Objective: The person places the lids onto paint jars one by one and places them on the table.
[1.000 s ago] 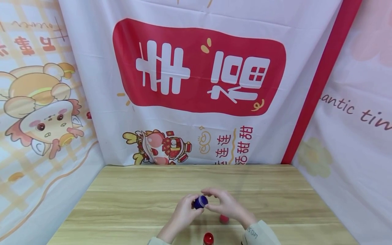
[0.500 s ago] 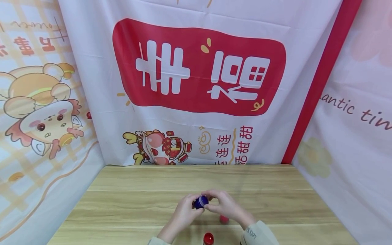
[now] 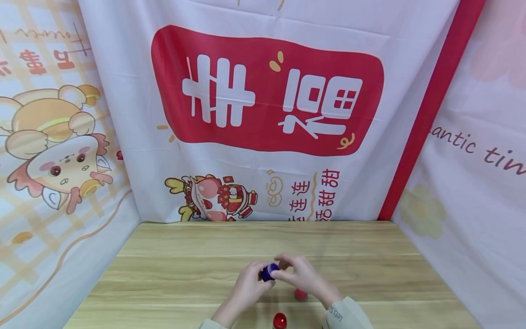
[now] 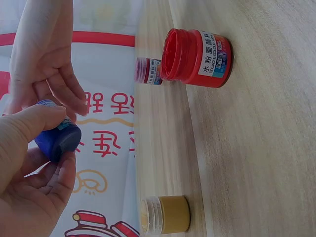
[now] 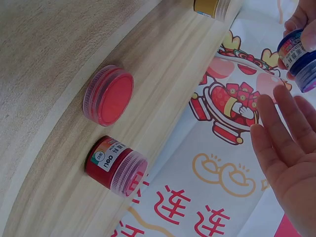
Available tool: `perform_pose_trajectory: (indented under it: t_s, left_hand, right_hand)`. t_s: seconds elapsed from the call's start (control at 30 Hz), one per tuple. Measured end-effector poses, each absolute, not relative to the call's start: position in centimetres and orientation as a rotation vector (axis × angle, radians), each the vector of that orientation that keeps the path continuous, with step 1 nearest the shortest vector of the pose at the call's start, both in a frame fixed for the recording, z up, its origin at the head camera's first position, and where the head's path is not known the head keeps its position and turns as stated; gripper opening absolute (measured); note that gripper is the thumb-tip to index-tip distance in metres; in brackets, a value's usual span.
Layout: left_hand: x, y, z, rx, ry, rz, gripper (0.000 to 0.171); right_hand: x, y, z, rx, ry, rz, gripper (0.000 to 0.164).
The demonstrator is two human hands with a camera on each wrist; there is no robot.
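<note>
My left hand (image 3: 248,281) grips a blue paint jar (image 4: 58,140) around its body, holding it up over the wooden table with its lid end turned toward the right. The right hand (image 3: 303,275) is beside that lid, its thumb at the lid's edge in the head view. In the right wrist view, its fingers (image 5: 276,133) are extended and spread, apart from the jar. Nearer the person stands an uncapped red gouache jar (image 4: 215,59). A loose red lid (image 5: 116,96) lies on the table near a capped dark red jar (image 5: 109,164).
A capped ochre jar (image 4: 175,214) stands on the wooden table (image 3: 181,265) in both wrist views. A printed cloth (image 3: 263,160) hangs at the table's back edge, with more cloth along both sides.
The right fingers come in around the blue jar's lid half a second ago, then spread off it again. The left hand keeps its grip, nearly still.
</note>
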State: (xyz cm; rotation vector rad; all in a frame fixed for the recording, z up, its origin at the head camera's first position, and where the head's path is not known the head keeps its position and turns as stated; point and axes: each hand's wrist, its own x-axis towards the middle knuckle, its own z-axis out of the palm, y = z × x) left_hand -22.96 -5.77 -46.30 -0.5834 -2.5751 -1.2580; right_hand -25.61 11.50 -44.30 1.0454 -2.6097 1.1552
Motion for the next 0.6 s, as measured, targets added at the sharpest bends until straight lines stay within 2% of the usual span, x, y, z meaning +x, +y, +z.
perform_pose_trajectory:
  t_s: [0.37,0.6]
  left_hand:
    - [-23.08,-5.94,-46.38,-0.601,-2.547,-1.271,0.034]
    - [-23.06,-5.81,-46.34,-0.597,-2.557,-1.286,0.037]
  right_hand:
    - [-25.9,11.99,-44.18,1.328,-2.444,1.04,0.044]
    - [-25.93,12.03,-44.46,1.29,-2.482,1.074,0.039]
